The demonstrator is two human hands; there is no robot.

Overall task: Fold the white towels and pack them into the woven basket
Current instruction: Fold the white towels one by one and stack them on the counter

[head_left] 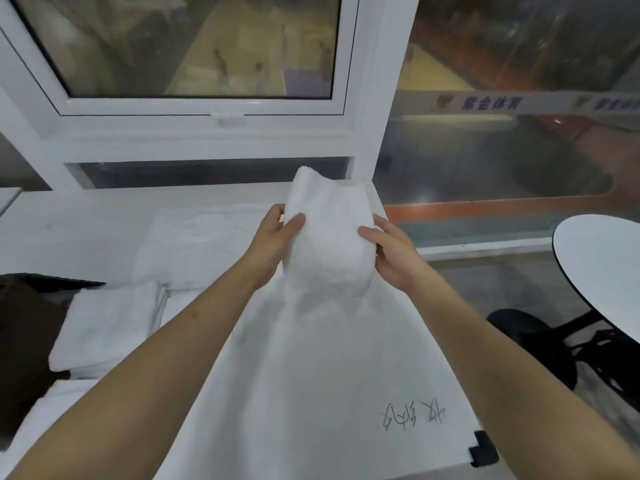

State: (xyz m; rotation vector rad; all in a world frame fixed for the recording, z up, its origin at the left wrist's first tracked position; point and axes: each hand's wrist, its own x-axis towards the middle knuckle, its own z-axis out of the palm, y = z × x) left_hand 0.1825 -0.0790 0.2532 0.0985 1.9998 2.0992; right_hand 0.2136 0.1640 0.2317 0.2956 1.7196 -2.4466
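We hold a white towel [327,244] up in front of us with both hands, above the far end of a white table [311,393]. Our left hand [277,237] grips its left edge, thumb curled over the front of the cloth and fingers wrapped behind. Our right hand [389,252] grips the right edge the same way, thumb on the front face. The towel bunches between the two hands; its upper corners stand up above them and its lower part droops toward the table.

On the left, a folded towel [107,327] lies on a stack near a dark brown object [24,327] at the frame's edge; we cannot tell whether that is the basket. Further back, more white cloth [194,244] lies flat on the table by the window ledge.

Handwritten marks [414,415] show on the table's near right part, and a black clip [483,448] sits at its right edge. To the right stands a round table [602,258] on a black base. A white-framed window [207,109] fills the wall ahead.
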